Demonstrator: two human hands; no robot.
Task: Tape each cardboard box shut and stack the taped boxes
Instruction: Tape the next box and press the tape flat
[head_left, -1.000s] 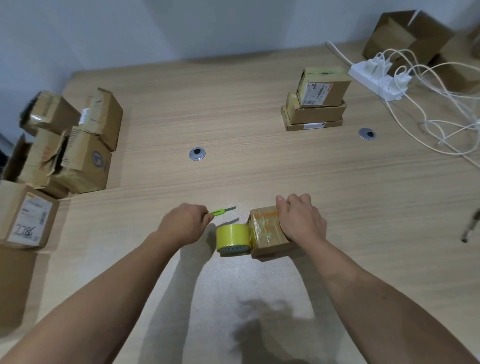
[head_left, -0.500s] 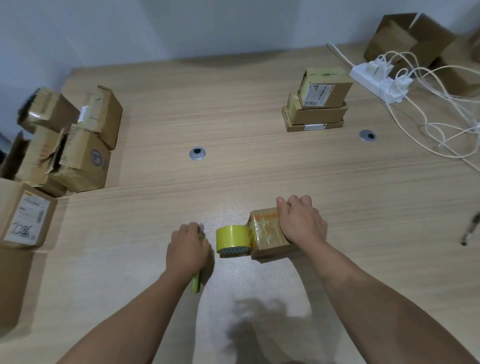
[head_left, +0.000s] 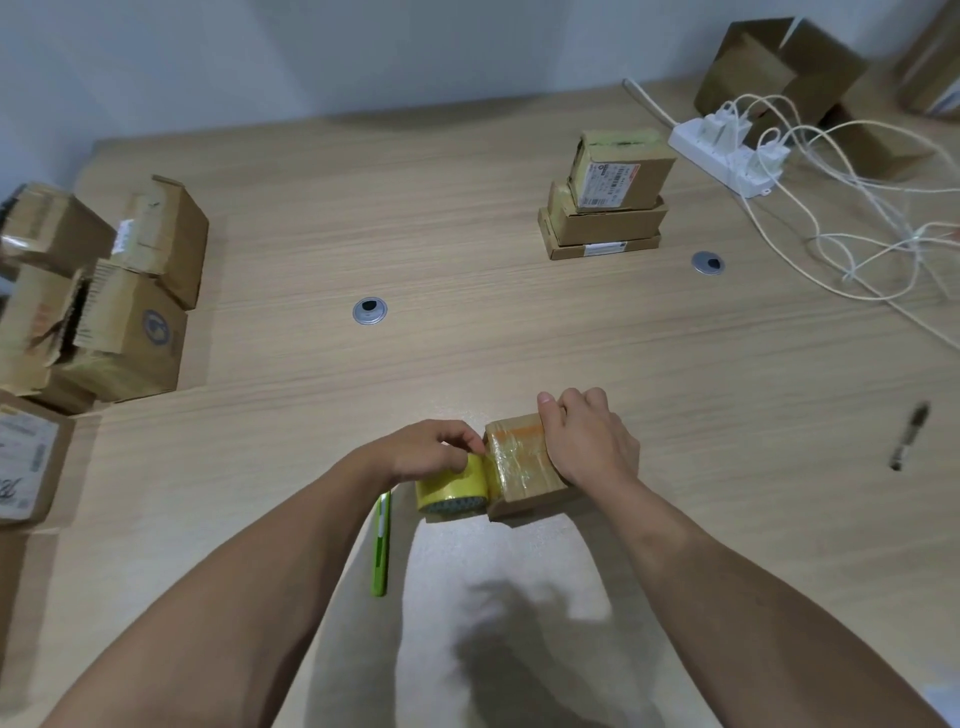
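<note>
A small cardboard box wrapped in clear tape lies on the table in front of me. My right hand rests over its right side, fingers curled over the far edge. A yellow tape roll stands against the box's left face. My left hand grips the top of the roll where the tape meets the box. A green utility knife lies on the table just left of the roll. A stack of three taped boxes stands at the back right.
Several loose cardboard boxes are piled along the left edge. A white power strip with tangled cables and more boxes sit at the far right. A dark pen lies at the right. Two metal grommets are set in the table.
My left hand laid the green knife down on the table and moved right onto the tape roll. My right hand stayed on the box.
</note>
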